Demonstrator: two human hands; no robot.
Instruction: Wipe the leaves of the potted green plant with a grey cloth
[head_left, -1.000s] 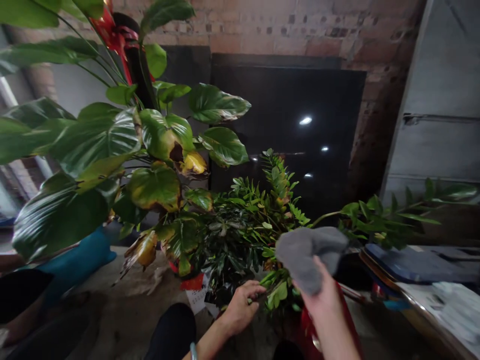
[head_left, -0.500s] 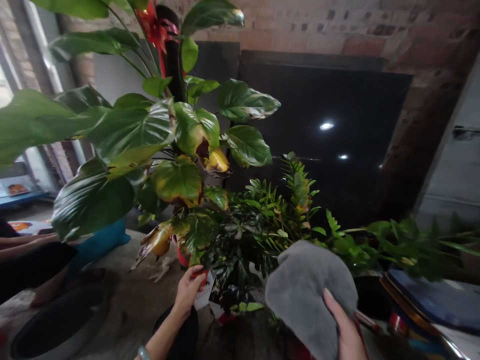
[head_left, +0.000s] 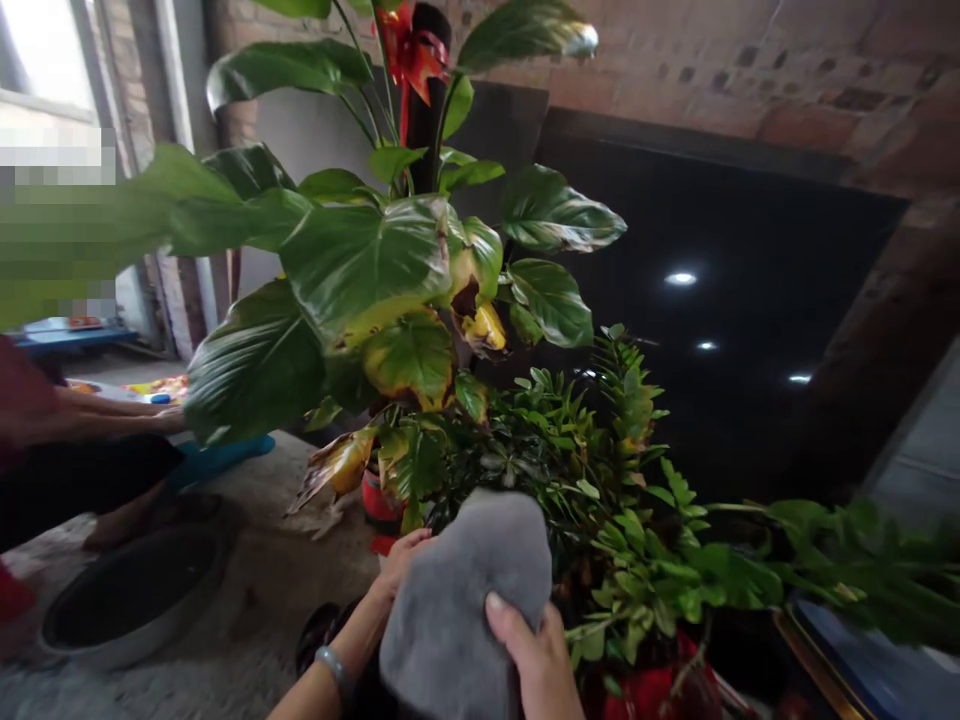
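Observation:
My right hand (head_left: pixel 532 655) grips a soft grey cloth (head_left: pixel 469 610), its thumb pressed on the near face. Beyond the cloth's left side is my left hand (head_left: pixel 401 565), fingers curled closed below the large plant's lower leaves; the cloth hides its fingertips, and what they pinch cannot be made out. A bangle (head_left: pixel 334 668) circles my left wrist. The large plant (head_left: pixel 367 255) has broad green leaves, some yellow and brown at the edges. Just above my left hand hangs a partly yellowed leaf (head_left: pixel 420 465). A red pot (head_left: pixel 381 500) stands beneath the foliage.
On the left sits another person, whose forearm (head_left: pixel 120 425) and dark-clothed leg show. A round basin (head_left: pixel 131 650) stands on the floor nearby. Smaller leafy plants (head_left: pixel 637 540) and another red pot (head_left: pixel 660 695) are to the right. Dark panels (head_left: pixel 720 230) lean against the brick wall.
My right hand has brought the grey cloth left, up against my left hand, which it now partly covers. The white-and-red card by my left hand is mostly hidden. The view has shifted left.

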